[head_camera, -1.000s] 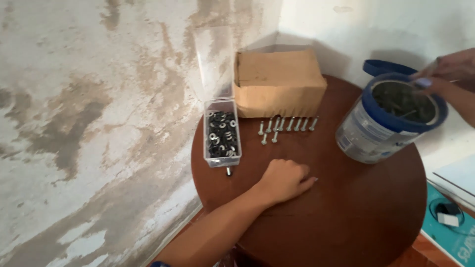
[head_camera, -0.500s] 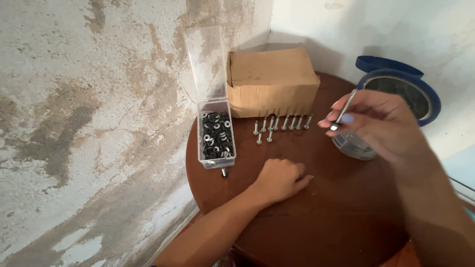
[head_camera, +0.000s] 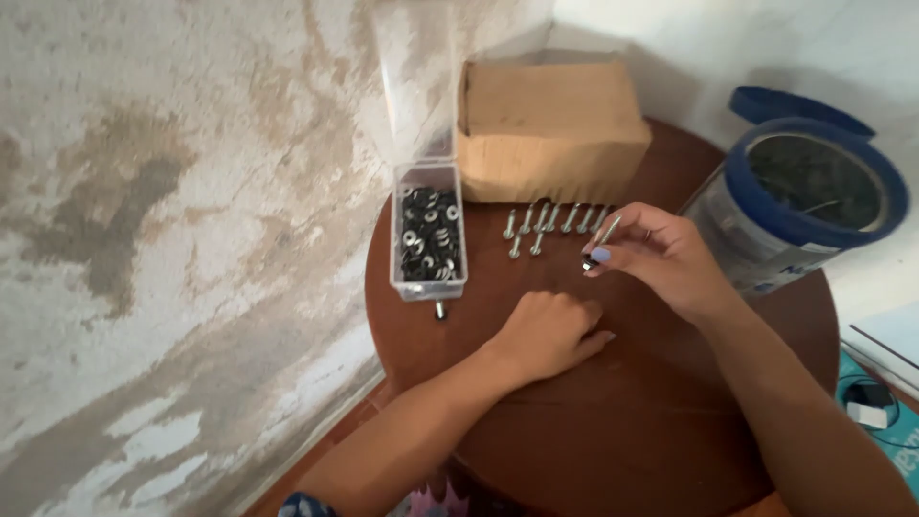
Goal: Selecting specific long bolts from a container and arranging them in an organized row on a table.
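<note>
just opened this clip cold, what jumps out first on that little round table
The right hand holds a long screw pinched in its fingertips, just right of a row of screws lined up on the round brown table. The left hand rests flat near the middle. Around them sit a clear box of dark washers at the left edge, a cardboard box at the back and a blue-rimmed tub on the right.

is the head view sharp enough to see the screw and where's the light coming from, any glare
Head view: fairly sharp; the right hand pinches a screw in clear focus. Soft daylight, faint shadows on the round table. Mild sheen on the clear box lid, no harsh glare.
</note>
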